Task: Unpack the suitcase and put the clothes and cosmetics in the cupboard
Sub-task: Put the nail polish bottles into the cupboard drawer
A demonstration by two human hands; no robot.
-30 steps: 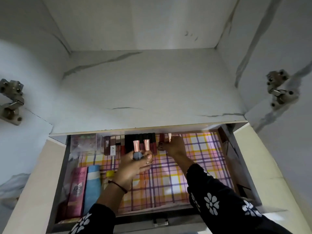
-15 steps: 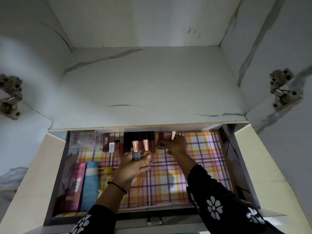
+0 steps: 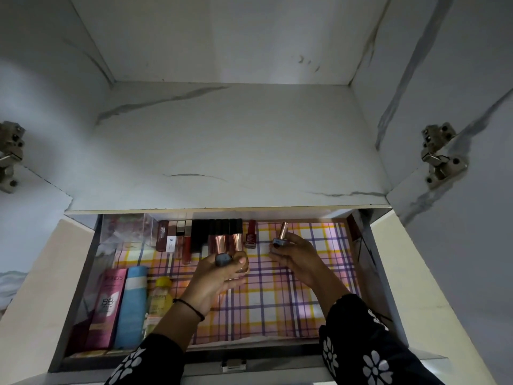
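An open cupboard drawer (image 3: 384,276) lined with pink, yellow and purple checked paper holds cosmetics. My left hand (image 3: 219,279) grips two nail polish bottles (image 3: 230,252) with rose-gold caps, held over the drawer's middle. My right hand (image 3: 297,254) holds one more rose-gold-capped nail polish bottle (image 3: 279,237) just right of a red nail polish bottle (image 3: 250,235) standing at the back. A row of lipsticks and lip glosses (image 3: 194,236) lines the back edge.
A pink BB cream box (image 3: 107,304), a blue tube (image 3: 131,304) and a yellow-capped bottle (image 3: 159,298) lie at the drawer's left. A clear box (image 3: 126,229) sits in the back left corner. Above is a white marble-pattern shelf (image 3: 236,151); door hinges (image 3: 440,155) flank it.
My right hand has drawn back to the right from the back row, leaving the red bottle standing, and holds a rose-gold-capped bottle. My left hand has barely moved.
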